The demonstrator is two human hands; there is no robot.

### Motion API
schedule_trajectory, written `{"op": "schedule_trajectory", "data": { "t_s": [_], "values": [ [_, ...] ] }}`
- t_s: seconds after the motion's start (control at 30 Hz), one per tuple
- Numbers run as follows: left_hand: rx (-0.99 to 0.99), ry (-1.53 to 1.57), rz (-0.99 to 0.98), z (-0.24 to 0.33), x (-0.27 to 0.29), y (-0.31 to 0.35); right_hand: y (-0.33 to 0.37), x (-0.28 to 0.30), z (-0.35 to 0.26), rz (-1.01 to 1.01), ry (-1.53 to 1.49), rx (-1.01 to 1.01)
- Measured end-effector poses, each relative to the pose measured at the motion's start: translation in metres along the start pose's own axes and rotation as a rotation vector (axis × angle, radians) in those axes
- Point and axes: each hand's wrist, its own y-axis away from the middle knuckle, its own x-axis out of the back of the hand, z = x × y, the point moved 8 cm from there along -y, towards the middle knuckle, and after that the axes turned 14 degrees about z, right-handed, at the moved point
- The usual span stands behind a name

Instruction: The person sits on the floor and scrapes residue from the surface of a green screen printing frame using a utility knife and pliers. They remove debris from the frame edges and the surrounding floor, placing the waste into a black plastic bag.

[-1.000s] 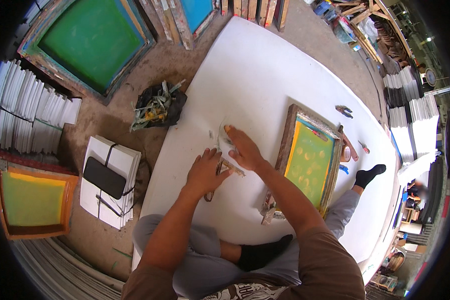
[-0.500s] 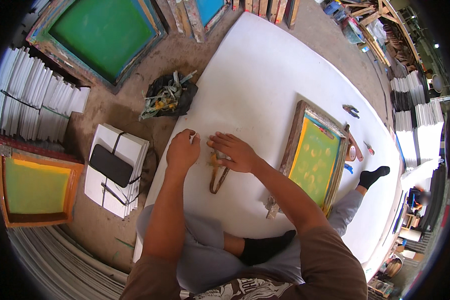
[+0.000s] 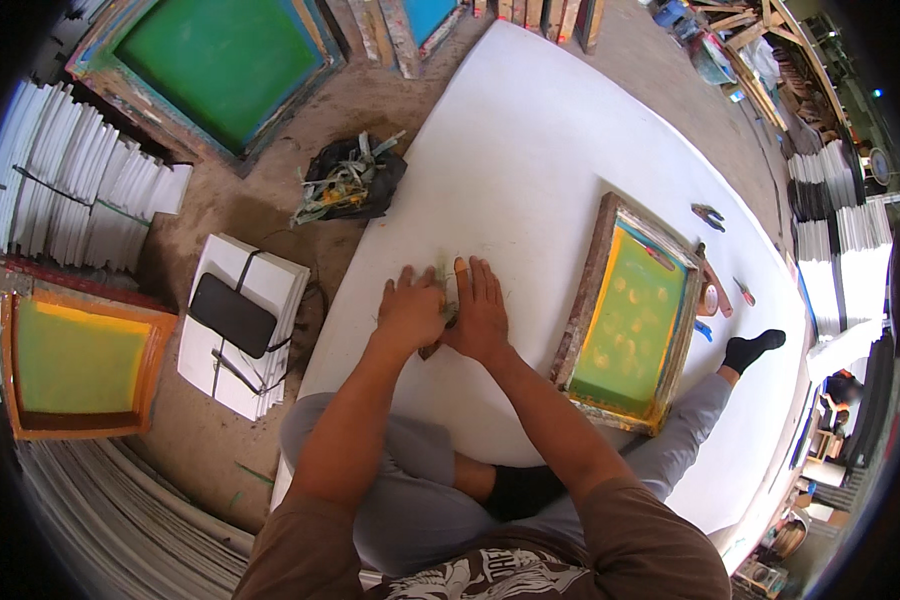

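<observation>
On the white tabletop surface [image 3: 530, 130], my left hand [image 3: 412, 312] lies palm down with its fingers spread and slightly bent. My right hand [image 3: 480, 312] rests flat close beside it, fingers stretched upward. Between and under the two hands are brownish-green scraps [image 3: 450, 290], mostly covered, so their kind cannot be made out. A brown end of these scraps [image 3: 429, 350] pokes out near the wrists. To the right lies a wooden-framed printing screen [image 3: 625, 315] with yellow-green mesh.
Pliers [image 3: 709, 216], a roll of tape [image 3: 709, 298] and a small red-handled tool [image 3: 744, 291] lie beyond the screen. A black bag of scraps [image 3: 355, 180] sits on the floor at left. Nearby, a phone [image 3: 232, 315] rests on strapped white sheets [image 3: 200, 372].
Both hands have come down and closer together over the scraps, hiding the bent brown strip that showed before. My left hand has moved right and turned palm down. The view has shifted slightly.
</observation>
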Motion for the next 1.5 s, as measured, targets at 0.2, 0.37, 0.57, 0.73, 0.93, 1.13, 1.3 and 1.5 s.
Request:
{"op": "schedule_trajectory", "data": {
  "t_s": [0.2,0.37,0.57,0.73,0.93,1.13,1.3,1.5],
  "values": [
    [0.007,0.071,-0.077,-0.003,-0.014,0.006,-0.004,0.006,-0.016,0.192,0.124,0.125],
    [0.083,0.415,-0.007,-0.022,0.006,-0.005,-0.005,-0.006,0.005,0.245,0.054,0.112],
    [0.350,0.805,0.533,-0.079,0.055,-0.007,-0.023,-0.016,0.037,0.086,-0.060,0.005],
    [0.449,0.769,0.825,-0.118,0.078,0.001,-0.042,-0.007,0.067,0.119,-0.320,-0.458],
    [0.499,0.625,0.870,-0.111,0.082,0.003,-0.088,0.003,0.076,0.291,-0.677,-0.677],
    [0.501,0.798,0.764,-0.119,0.053,-0.012,-0.177,0.011,-0.010,0.248,-1.022,-0.698],
    [0.565,1.291,0.788,-0.118,0.042,-0.023,-0.261,0.000,-0.083,0.532,-0.954,-0.265],
    [0.747,1.681,0.700,-0.128,0.026,-0.026,-0.256,-0.080,-0.125,0.176,-0.593,0.280]
  ]
}}
